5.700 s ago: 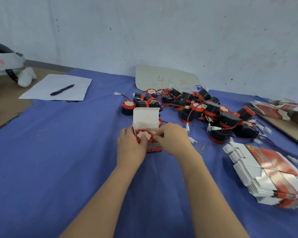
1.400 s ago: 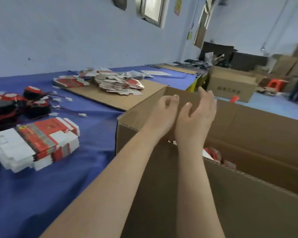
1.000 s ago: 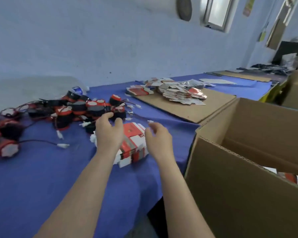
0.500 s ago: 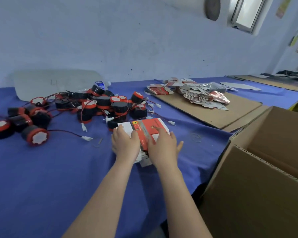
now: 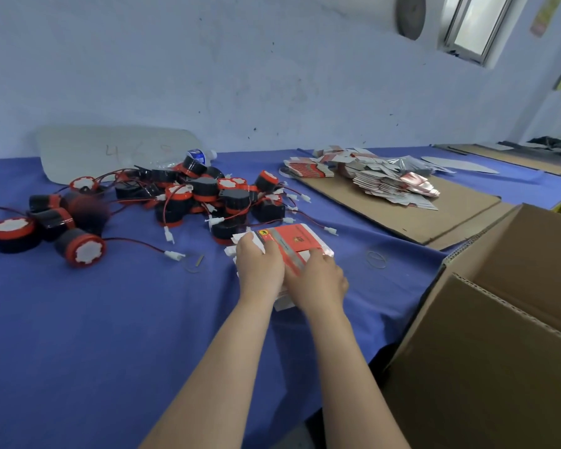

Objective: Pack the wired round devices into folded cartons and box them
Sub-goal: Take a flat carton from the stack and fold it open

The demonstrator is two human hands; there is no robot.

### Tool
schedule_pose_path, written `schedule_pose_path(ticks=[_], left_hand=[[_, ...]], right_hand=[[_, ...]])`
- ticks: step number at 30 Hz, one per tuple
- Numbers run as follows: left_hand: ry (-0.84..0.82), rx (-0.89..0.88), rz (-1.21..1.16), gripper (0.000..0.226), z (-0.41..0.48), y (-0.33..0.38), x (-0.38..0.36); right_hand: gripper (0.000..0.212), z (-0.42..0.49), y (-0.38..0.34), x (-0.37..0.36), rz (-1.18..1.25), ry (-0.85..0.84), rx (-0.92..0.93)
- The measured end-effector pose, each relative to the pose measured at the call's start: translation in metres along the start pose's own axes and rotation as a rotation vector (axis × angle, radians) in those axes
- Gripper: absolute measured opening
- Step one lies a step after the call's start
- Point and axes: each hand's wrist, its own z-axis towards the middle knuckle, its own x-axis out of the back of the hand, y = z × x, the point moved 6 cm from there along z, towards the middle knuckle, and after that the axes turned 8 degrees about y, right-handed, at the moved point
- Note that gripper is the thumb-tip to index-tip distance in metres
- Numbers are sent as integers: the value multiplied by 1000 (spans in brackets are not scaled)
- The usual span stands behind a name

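Red-and-white, possibly grey-striped cartons (image 5: 293,241); black devices (image 5: 204,192), red-rimmed white faces; blue cloth (image 5: 94,319); brown box (image 5: 486,367).

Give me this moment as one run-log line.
step: likely taking a flat carton | left hand: holds carton stack | right hand: holds same stack | wired devices: heaped behind stack | cardboard box: open, at right
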Motion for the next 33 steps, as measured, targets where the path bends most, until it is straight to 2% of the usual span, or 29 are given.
schedule_pose_path(ticks=[5,6,9,12,15,17,20,22,24,26,27,28,30,33], left_hand=[[44,91,-153,45,3,2,2],[57,92,-176,43,4,2,4],[174,-11,-339,18,3,16,20],[236,-85,-454,13,3,28,40],[115,-78,-518,44,2,33,45],[48,-65,-616,39,5,33,53],[181,-70,-669,36,22,28,98],[303,-139,-586,27,35,26,140],[423,-244,-477,12,43,28,184],[509,-336,-393,12,45,27,224],[523,-370,-365,14,45,27,241],[527,-390,-340,18,44,26,255],[537,-424,-293,25,43,23,277],[508,-426,-281,6,43,13,291]], right_hand=[[48,0,-4,3,-8,129,96],[44,-1,-7,9,74,218,140],[30,-10,-13,37,598,492,214],[25,-12,-13,52,944,561,116],[20,-9,-27,46,1177,466,22],[23,-14,-50,29,1316,286,1],[25,-29,-86,-7,1274,37,1],[30,-37,-107,-24,1122,-15,66],[31,-38,-123,-29,961,64,116],[47,-42,-145,-33,959,81,167],[59,-46,-160,-38,991,27,219],[61,-52,-177,-45,1015,-48,295],[47,-72,-212,-58,1017,-179,488],[32,-99,-237,-86,1054,-291,603]])
